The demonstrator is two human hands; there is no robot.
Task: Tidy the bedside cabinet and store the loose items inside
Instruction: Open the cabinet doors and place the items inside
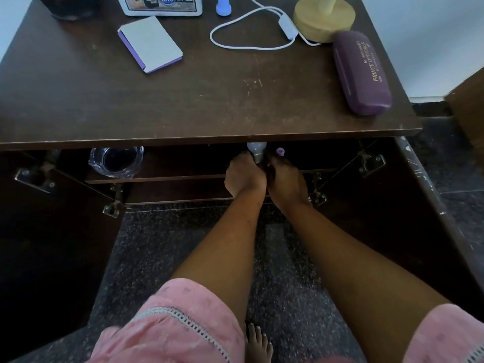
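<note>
The left hand grips a white round bulb inside the dark wooden cabinet, whether the right hand holds anything I cannot tell, and the purple hard spectacle case and grey notepad are not yet stored.

Bulb top behind cabinet edge; lamp stem off-frame

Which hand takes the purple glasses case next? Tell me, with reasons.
Probably right. The right hand is nearer the glasses case, which lies on the cabinet top, far right; the left hand grips the light bulb.
</note>
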